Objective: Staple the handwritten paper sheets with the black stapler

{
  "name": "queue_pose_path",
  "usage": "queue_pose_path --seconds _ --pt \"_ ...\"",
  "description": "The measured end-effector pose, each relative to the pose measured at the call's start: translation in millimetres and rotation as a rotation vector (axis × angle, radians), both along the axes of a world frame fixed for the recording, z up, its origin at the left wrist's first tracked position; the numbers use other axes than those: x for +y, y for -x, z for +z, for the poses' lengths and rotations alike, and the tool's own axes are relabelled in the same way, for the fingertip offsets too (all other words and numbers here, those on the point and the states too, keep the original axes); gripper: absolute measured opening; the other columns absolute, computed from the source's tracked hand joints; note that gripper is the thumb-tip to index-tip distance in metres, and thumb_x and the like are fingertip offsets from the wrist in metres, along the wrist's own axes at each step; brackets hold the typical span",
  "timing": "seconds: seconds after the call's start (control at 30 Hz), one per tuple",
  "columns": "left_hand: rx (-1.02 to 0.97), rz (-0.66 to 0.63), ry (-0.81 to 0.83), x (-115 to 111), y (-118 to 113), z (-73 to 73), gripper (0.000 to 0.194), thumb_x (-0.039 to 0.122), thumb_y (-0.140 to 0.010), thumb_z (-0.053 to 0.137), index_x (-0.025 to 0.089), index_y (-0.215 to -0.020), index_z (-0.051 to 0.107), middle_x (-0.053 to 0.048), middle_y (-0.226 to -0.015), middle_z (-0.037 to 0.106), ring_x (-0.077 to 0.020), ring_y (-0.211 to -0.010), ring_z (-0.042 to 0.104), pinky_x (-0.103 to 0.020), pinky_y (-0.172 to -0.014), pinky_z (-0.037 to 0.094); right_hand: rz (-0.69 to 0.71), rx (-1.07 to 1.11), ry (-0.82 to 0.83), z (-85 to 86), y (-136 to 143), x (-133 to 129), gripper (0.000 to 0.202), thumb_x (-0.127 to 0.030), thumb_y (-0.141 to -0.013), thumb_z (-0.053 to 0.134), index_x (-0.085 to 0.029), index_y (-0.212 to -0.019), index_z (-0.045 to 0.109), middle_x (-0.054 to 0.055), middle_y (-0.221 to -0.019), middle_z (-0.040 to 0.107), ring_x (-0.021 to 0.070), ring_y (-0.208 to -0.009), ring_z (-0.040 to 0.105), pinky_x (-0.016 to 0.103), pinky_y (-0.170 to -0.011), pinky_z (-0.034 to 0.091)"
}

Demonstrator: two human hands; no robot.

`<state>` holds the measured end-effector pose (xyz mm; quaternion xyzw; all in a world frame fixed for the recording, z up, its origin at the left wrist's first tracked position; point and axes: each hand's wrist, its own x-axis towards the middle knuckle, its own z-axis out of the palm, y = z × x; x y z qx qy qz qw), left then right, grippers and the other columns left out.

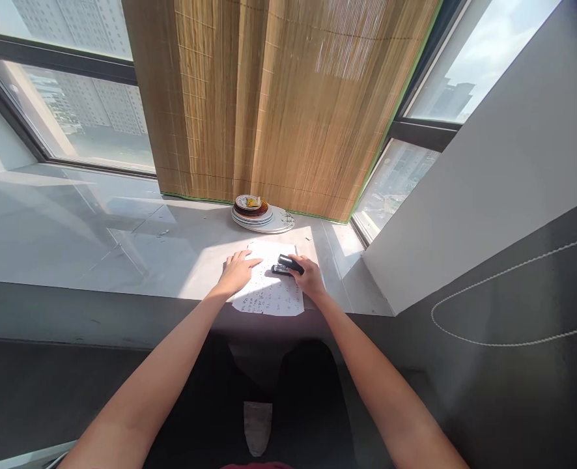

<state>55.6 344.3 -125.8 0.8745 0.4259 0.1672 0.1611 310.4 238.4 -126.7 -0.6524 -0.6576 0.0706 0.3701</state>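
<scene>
A white sheet of paper with handwriting lies on the window sill, its near edge at the sill's front edge. My left hand rests flat on its left side, fingers stretched out. In my right hand is a black stapler, gripped from its right end over the right half of the sheet. The stapler's jaws point left and stand apart. Whether its base touches the paper I cannot tell. Between the stapler and my left fingers a strip of paper shows.
Behind the paper, a stack of plates with a small yellow packet on top stands on the sill. A bamboo blind hangs just behind it. At the right, a looped beaded cord hangs by the wall.
</scene>
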Motion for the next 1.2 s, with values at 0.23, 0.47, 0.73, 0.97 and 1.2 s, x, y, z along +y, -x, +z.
queue_pose_path --seconds 0.23,0.47,0.73,0.97,1.2 --pt "0.005 -0.007 -0.032 -1 -1 -0.6 0.058 0.014 -0.099 0.037 0.035 -0.140 0.072 -0.010 -0.160 0.052 -0.0339 -0.150 0.041 -0.059 -0.121 0.033 -0.123 -0.063 -0.037 -10.4 -58 -37 0.045 -0.021 -0.096 0.058 -0.024 -0.140 0.068 0.009 -0.120 0.072 0.0268 -0.111 0.070 0.039 -0.098 0.054" --pt "0.026 -0.017 -0.016 -2 -1 2.4 0.058 0.016 -0.097 0.043 0.040 -0.142 0.071 -0.005 -0.159 0.055 -0.0322 -0.149 0.042 -0.055 -0.122 0.034 -0.264 -0.095 -0.004 -12.6 -60 -36 0.043 -0.020 -0.095 0.055 -0.024 -0.135 0.070 0.011 -0.124 0.071 0.0298 -0.118 0.065 0.043 -0.102 0.049" --pt "0.024 -0.004 -0.014 -5 -1 4.1 0.056 0.016 -0.098 0.042 0.039 -0.141 0.072 -0.004 -0.159 0.056 -0.0304 -0.148 0.042 -0.052 -0.121 0.034 -0.255 -0.100 -0.024 -12.0 -66 -38 0.047 -0.021 -0.096 0.050 -0.020 -0.140 0.066 0.014 -0.120 0.069 0.0319 -0.114 0.060 0.044 -0.100 0.049" --pt "-0.066 -0.028 0.013 0 -1 -1.6 0.053 0.018 -0.100 0.039 0.039 -0.130 0.077 -0.005 -0.155 0.058 -0.0313 -0.147 0.045 -0.053 -0.121 0.031 -0.157 -0.151 0.009 -8.0 -56 -39 0.045 -0.022 -0.099 0.050 -0.021 -0.143 0.063 0.014 -0.126 0.067 0.0311 -0.119 0.057 0.044 -0.105 0.047" --pt "-0.114 -0.030 -0.033 -11 -5 8.9 0.043 0.020 -0.101 0.046 0.031 -0.127 0.078 -0.007 -0.158 0.055 -0.0320 -0.151 0.041 -0.049 -0.128 0.025 -0.161 -0.169 -0.001 -11.4 -60 -39 0.044 -0.023 -0.101 0.047 -0.021 -0.142 0.061 0.015 -0.126 0.065 0.0324 -0.119 0.055 0.046 -0.105 0.047"
